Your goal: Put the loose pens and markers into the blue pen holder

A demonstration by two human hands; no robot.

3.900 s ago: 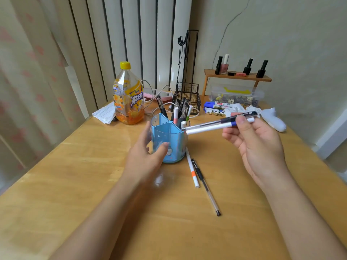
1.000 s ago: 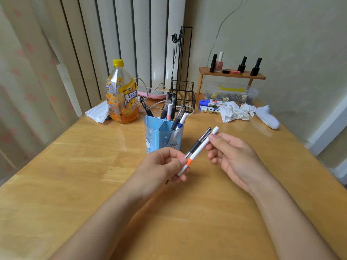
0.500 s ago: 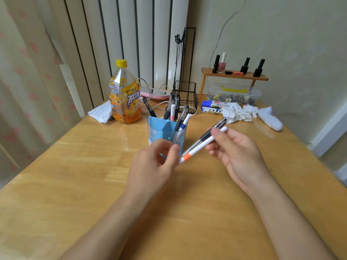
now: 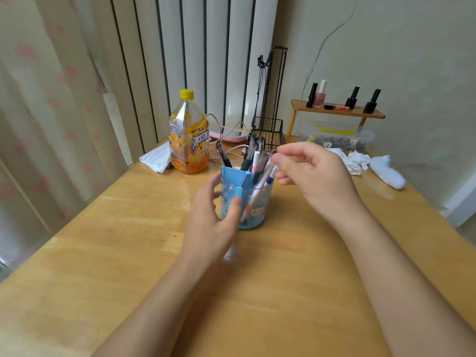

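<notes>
The blue pen holder stands on the wooden table, just in front of the orange drink bottle. It is full of pens and markers. A white marker with an orange band leans inside the clear front part of the holder.

The left hand is beside the holder, on its left. Its fingers are curled a little and its thumb touches the holder's wall. It looks like it keeps the holder from tipping.

The right hand is above the holder, a bit to its right. Its thumb and first finger are pinched close at the tops of the pens. It is blurry there, so I cannot tell if they grip a pen or have just let go.

The pens look light, hard and smooth. They can slip, so it is best to pinch one near the middle or top. The holder looks like thin, light plastic and could fall over, so hold it by the side.

No loose pens show on the table near the holder, so the job looks almost done.
</notes>
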